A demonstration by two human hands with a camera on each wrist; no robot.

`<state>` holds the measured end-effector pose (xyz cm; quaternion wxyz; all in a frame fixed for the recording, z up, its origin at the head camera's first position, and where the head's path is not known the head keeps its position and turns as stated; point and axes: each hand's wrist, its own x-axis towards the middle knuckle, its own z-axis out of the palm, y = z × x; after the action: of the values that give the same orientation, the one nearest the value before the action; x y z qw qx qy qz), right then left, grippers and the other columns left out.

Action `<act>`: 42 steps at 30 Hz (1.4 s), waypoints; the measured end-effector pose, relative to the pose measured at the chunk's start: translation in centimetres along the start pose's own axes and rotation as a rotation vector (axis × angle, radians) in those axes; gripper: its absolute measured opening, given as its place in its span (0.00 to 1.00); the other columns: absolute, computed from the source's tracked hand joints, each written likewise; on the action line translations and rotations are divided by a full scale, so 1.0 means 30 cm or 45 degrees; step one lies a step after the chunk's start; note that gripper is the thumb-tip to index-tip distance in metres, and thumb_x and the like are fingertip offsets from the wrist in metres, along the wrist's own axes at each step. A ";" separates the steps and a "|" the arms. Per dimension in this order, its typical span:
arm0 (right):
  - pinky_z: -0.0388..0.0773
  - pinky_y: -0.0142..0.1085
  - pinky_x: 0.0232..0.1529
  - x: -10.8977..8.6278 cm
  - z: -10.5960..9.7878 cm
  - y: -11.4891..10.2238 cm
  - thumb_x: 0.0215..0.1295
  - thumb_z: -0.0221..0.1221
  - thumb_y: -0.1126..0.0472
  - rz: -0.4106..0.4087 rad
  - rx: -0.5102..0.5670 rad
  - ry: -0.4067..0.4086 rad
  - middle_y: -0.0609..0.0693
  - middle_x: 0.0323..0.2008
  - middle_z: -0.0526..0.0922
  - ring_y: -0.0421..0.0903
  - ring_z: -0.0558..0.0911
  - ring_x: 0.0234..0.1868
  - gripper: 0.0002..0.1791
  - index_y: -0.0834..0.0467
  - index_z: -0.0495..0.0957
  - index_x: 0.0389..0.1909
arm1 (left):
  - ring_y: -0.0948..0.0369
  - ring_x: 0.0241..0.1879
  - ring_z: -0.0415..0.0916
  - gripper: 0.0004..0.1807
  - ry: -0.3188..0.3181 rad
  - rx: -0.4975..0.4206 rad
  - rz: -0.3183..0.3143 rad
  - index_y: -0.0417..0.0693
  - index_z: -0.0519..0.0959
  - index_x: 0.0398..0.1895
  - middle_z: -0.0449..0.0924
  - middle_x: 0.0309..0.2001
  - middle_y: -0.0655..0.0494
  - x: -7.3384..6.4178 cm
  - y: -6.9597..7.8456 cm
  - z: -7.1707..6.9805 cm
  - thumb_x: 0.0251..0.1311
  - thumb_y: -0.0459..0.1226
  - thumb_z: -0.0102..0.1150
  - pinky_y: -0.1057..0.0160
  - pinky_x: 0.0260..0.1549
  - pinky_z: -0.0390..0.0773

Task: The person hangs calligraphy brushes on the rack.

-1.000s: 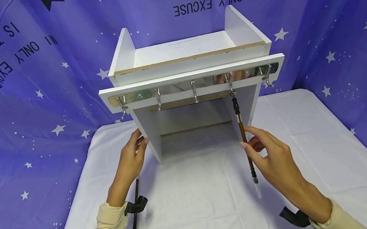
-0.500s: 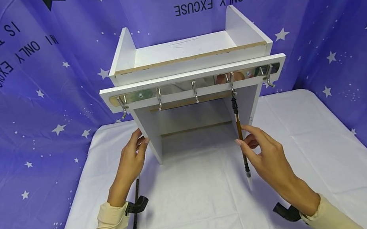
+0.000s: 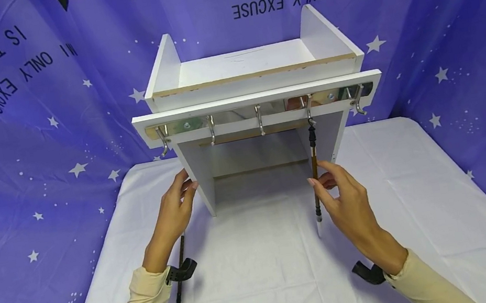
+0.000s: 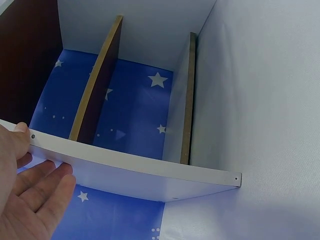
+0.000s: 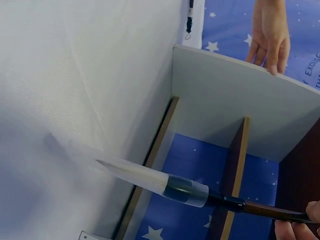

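A calligraphy brush (image 3: pixel 311 138) hangs by its loop from a hook (image 3: pixel 309 108) on the white shelf (image 3: pixel 256 86), bristles downward in a clear sleeve. My right hand (image 3: pixel 349 203) pinches its brown handle between thumb and fingers. The covered white bristles (image 5: pixel 135 175) of that brush show large in the right wrist view. My left hand (image 3: pixel 173 210) holds the front edge of the shelf's left side panel (image 4: pixel 140 170), thumb on one face and fingers on the other. A second brush (image 3: pixel 177 297) lies on the table, partly hidden behind my left wrist.
Several metal hooks stick out from the mirrored strip (image 3: pixel 237 115) along the shelf's front board. White cloth (image 3: pixel 262 270) covers the table. Purple curtains (image 3: pixel 76 119) with stars and lettering hang behind and at the sides.
My right hand has moved left and slightly away from me, swinging the brush's lower end leftward while its loop stays on the hook. The left hand has kept its place on the panel.
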<state>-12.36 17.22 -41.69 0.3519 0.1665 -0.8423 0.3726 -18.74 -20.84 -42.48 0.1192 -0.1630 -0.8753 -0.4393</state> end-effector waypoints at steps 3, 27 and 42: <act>0.85 0.29 0.34 0.002 0.011 0.011 0.65 0.72 0.70 -0.005 0.000 0.009 0.55 0.37 0.86 0.51 0.87 0.37 0.26 0.64 0.77 0.64 | 0.41 0.66 0.78 0.26 0.001 -0.004 -0.007 0.43 0.65 0.79 0.73 0.72 0.37 0.000 0.001 0.000 0.83 0.40 0.49 0.40 0.66 0.78; 0.84 0.36 0.48 0.028 0.093 0.074 0.71 0.68 0.66 -0.023 0.038 0.060 0.58 0.41 0.85 0.53 0.87 0.44 0.20 0.64 0.76 0.61 | 0.41 0.67 0.78 0.27 -0.001 -0.008 -0.015 0.43 0.64 0.80 0.72 0.72 0.36 -0.003 0.005 -0.001 0.84 0.40 0.49 0.40 0.66 0.78; 0.84 0.36 0.49 0.036 0.109 0.085 0.71 0.69 0.66 -0.024 0.033 0.076 0.58 0.41 0.84 0.53 0.87 0.44 0.20 0.65 0.77 0.59 | 0.41 0.67 0.77 0.27 -0.013 -0.005 -0.033 0.44 0.64 0.80 0.71 0.73 0.36 -0.003 0.007 -0.003 0.84 0.42 0.48 0.40 0.67 0.77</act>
<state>-16.04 16.47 -43.76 0.3781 0.1676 -0.8251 0.3849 -18.57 -20.81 -42.31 0.1088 -0.1543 -0.8770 -0.4418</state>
